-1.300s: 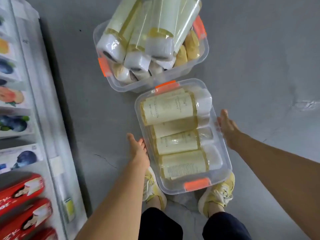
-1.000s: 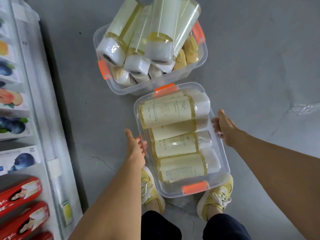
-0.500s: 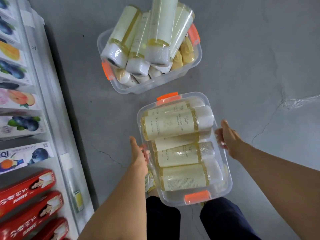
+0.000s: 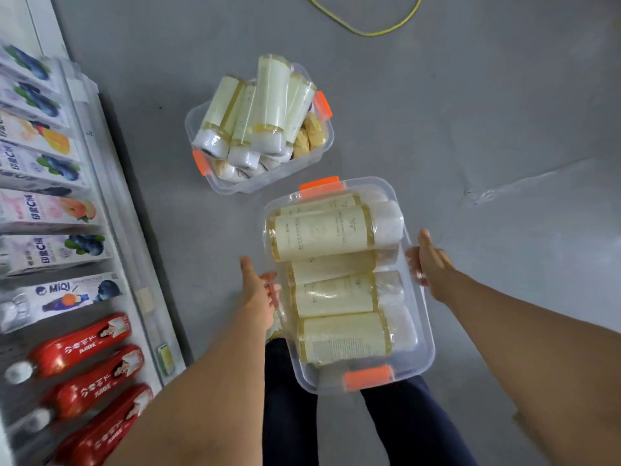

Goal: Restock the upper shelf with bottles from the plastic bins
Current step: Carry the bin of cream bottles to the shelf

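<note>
A clear plastic bin (image 4: 424, 317) with orange latches is held off the floor in front of my legs. Several pale yellow bottles (image 4: 321, 232) with white caps lie on their sides inside it. My left hand (image 4: 257, 294) grips the bin's left rim and my right hand (image 4: 430, 260) grips its right rim, fingers curled under the edge. A second clear bin (image 4: 255, 183) stands on the floor further away, piled with more wrapped bottles (image 4: 272, 105).
A shelf unit (image 4: 111, 183) runs along the left, stocked with boxed drinks (image 4: 53, 250) and red juice bottles (image 4: 80, 341). A yellow cable (image 4: 369, 30) loops on the grey floor at the top. Open floor lies to the right.
Both hands closed on the near bin's sides and lifted it off the floor. The view has risen, so the far bin looks smaller and my shoes are hidden beneath the bin.
</note>
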A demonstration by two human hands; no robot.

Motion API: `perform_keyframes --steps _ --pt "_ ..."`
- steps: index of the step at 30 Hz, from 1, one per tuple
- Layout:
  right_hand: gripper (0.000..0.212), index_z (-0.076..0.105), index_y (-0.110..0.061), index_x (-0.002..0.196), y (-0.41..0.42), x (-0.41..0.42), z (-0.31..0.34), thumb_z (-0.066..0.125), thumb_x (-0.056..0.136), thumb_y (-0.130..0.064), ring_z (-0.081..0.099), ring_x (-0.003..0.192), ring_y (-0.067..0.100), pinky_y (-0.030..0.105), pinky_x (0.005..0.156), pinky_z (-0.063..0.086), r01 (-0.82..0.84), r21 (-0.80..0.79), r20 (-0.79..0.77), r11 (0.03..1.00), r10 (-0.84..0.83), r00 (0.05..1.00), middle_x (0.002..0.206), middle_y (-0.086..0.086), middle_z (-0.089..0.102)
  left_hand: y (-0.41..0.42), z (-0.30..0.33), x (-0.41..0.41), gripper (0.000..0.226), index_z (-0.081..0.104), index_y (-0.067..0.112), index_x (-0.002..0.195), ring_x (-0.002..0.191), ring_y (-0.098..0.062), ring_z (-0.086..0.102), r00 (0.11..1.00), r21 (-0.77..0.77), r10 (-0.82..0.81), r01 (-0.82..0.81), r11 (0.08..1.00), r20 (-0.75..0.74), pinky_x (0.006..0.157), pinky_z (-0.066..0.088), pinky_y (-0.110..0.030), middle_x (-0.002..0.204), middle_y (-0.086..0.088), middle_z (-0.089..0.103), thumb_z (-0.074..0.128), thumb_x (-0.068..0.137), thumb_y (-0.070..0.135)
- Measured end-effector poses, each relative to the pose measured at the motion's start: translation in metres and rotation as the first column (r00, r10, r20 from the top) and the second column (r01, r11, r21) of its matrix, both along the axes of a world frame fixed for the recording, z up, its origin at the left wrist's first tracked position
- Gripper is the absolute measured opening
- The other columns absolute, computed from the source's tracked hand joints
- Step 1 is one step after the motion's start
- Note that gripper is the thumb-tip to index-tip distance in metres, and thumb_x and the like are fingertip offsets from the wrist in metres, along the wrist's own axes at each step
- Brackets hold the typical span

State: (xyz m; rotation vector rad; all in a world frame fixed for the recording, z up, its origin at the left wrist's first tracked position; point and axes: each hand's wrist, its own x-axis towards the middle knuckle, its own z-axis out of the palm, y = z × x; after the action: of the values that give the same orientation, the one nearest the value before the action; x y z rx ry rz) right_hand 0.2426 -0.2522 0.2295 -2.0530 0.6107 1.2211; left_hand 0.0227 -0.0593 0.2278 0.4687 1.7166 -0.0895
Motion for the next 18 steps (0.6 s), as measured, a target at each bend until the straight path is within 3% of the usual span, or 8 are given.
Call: perform_keyframes --steps 5,10,14,18 --pt "0.056 0.055 -0.013 0.073 -0.021 0.027 0.058 0.027 0.1 -0.053 0.039 0.057 0.02 0.03 0.06 0.034 0.025 -0.007 0.048 1.0 -0.025 0.999 0.067 0.004 0.046 -0.011 0.061 0.035 0.085 0.066 0.006 0.098 0.052 -0.015 0.036 0.999 0.048 -0.043 0.043 0.998 -0.014 0.057 0.034 -0.027 0.067 -0.006 0.052 0.026 0.088 0.081" --pt "0.054 0.052 -0.014 0.072 -0.036 0.061 0.122 0.027 0.1 -0.052 0.042 0.057 0.019 0.031 0.063 0.039 0.042 -0.034 0.086 0.999 -0.039 0.996 0.066 0.003 0.048 -0.022 0.124 0.083 0.085 0.065 0.008 0.085 0.049 -0.016 0.039 0.996 0.081 -0.063 0.068 0.994 -0.056 0.051 0.033 -0.027 0.063 -0.005 0.049 0.02 0.089 0.08" --pt "0.041 0.059 -0.01 0.096 -0.046 0.097 0.157 0.034 0.099 -0.042 0.043 0.059 0.019 0.03 0.062 0.043 0.046 -0.006 0.08 0.999 -0.045 0.996 0.068 0.003 0.048 -0.02 0.159 0.121 0.08 0.061 0.007 0.082 0.05 -0.018 0.037 0.996 0.079 -0.074 0.077 0.994 -0.045 0.052 0.033 -0.026 0.061 -0.005 0.044 0.016 0.096 0.071" --pt "0.043 0.056 -0.009 0.101 -0.042 0.137 0.183 0.033 0.098 -0.045 0.043 0.057 0.022 0.034 0.068 0.044 0.026 -0.018 0.137 0.999 -0.024 0.99 0.075 0.008 0.05 -0.012 0.188 0.162 0.083 0.061 0.005 0.079 0.052 -0.018 0.037 0.998 0.074 -0.053 0.054 0.996 -0.017 0.057 0.033 -0.024 0.061 -0.005 0.044 0.016 0.096 0.072"
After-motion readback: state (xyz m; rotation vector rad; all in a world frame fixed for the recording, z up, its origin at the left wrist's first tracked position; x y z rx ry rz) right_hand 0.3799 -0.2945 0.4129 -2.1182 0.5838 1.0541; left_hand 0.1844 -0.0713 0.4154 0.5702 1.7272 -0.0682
